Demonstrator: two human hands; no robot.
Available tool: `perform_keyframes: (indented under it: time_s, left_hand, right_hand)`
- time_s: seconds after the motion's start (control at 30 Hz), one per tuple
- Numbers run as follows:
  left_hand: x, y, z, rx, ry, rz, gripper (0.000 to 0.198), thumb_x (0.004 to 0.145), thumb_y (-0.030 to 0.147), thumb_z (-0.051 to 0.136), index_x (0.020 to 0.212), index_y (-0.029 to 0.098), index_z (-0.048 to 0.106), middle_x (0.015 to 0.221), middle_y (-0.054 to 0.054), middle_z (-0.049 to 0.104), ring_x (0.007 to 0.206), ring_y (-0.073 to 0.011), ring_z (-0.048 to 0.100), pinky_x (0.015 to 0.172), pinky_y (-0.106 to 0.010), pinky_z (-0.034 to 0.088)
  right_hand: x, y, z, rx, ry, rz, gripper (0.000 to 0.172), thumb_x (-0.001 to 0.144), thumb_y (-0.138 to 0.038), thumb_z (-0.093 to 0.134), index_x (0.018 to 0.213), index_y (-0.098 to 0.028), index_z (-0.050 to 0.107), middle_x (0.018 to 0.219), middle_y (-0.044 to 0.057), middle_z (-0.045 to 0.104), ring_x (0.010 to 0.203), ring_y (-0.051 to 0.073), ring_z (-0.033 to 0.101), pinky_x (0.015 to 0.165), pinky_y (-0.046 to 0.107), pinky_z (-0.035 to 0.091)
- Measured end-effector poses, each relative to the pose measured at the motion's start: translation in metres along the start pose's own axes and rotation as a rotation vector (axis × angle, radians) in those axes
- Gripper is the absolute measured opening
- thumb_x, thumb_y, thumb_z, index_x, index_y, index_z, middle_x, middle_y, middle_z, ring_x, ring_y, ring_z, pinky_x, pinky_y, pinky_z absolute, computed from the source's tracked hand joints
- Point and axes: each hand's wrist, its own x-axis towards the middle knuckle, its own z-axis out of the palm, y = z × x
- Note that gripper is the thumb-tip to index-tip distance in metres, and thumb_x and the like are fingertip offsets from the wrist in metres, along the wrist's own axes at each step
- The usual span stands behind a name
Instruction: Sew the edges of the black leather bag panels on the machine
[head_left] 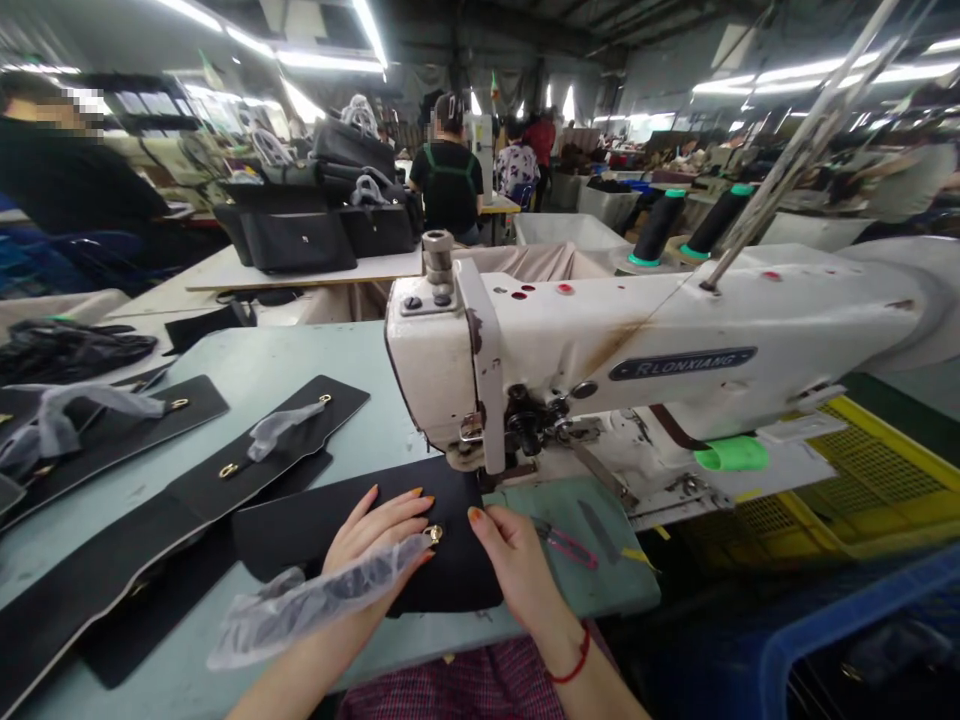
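Note:
A black leather-like panel (pixel 457 580) lies on the pale green table under the needle end of a white sewing machine (pixel 442 370). Fingers stretched out, my left hand (pixel 367 545) rests flat on the panel. Beside its fingertips is a gold metal fitting (pixel 433 534), from which a clear plastic wrap (pixel 315 605) trails across my left hand and wrist. My right hand (pixel 517 565) grips the panel's right edge, thumb on top and the other fingers mostly hidden. The machine head hides the needle.
Right of my right hand lie pink-handled snips (pixel 570 545). More black panels (pixel 172 510) with gold rings cover the table's left. Black bags (pixel 300 235) are piled behind. A yellow crate (pixel 885 480) and a blue bin (pixel 780 640) stand at right. Co-workers sit farther back.

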Motion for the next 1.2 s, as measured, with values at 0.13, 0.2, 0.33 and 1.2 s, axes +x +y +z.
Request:
perform_keyframes:
  time_s: [0.13, 0.2, 0.33, 1.2]
  left_hand:
    - [0.003, 0.003, -0.004, -0.021, -0.012, -0.022, 0.016, 0.085, 0.028, 0.064, 0.100, 0.024, 0.064, 0.112, -0.005, 0.073, 0.108, -0.0248, 0.068, 0.107, -0.048, 0.040]
    - [0.004, 0.003, -0.005, -0.043, -0.032, -0.056, 0.016, 0.086, 0.027, 0.062, 0.102, 0.024, 0.064, 0.115, -0.006, 0.072, 0.111, -0.0252, 0.066, 0.108, -0.050, 0.039]
    - [0.006, -0.003, -0.004, -0.086, -0.089, -0.105, 0.016, 0.088, 0.027, 0.059, 0.103, 0.024, 0.063, 0.120, -0.006, 0.070, 0.114, -0.0248, 0.064, 0.108, -0.051, 0.039]
    - [0.035, -0.028, -0.018, -0.302, -0.256, -0.228, 0.028, 0.093, 0.040, 0.052, 0.112, 0.022, 0.062, 0.127, -0.008, 0.064, 0.118, -0.0255, 0.060, 0.107, -0.042, 0.044]
  right_hand:
    - [0.000, -0.005, 0.000, -0.033, 0.009, -0.014, 0.050, 0.092, -0.055, 0.047, 0.062, -0.019, 0.031, 0.064, -0.003, 0.026, 0.061, 0.010, 0.026, 0.053, 0.024, 0.020]
    - [0.002, -0.006, 0.000, -0.036, 0.001, -0.023, 0.050, 0.092, -0.055, 0.047, 0.062, -0.019, 0.031, 0.063, -0.003, 0.026, 0.060, 0.009, 0.026, 0.052, 0.024, 0.019]
    - [0.011, -0.005, 0.002, -0.046, 0.012, -0.049, 0.050, 0.092, -0.054, 0.047, 0.061, -0.018, 0.032, 0.061, -0.003, 0.026, 0.059, 0.009, 0.026, 0.052, 0.024, 0.019]
    - [-0.010, -0.017, -0.019, 0.226, -0.247, 0.159, 0.051, 0.082, -0.062, 0.060, 0.076, -0.011, 0.065, 0.071, 0.008, 0.071, 0.059, 0.014, 0.066, 0.046, 0.017, 0.046]
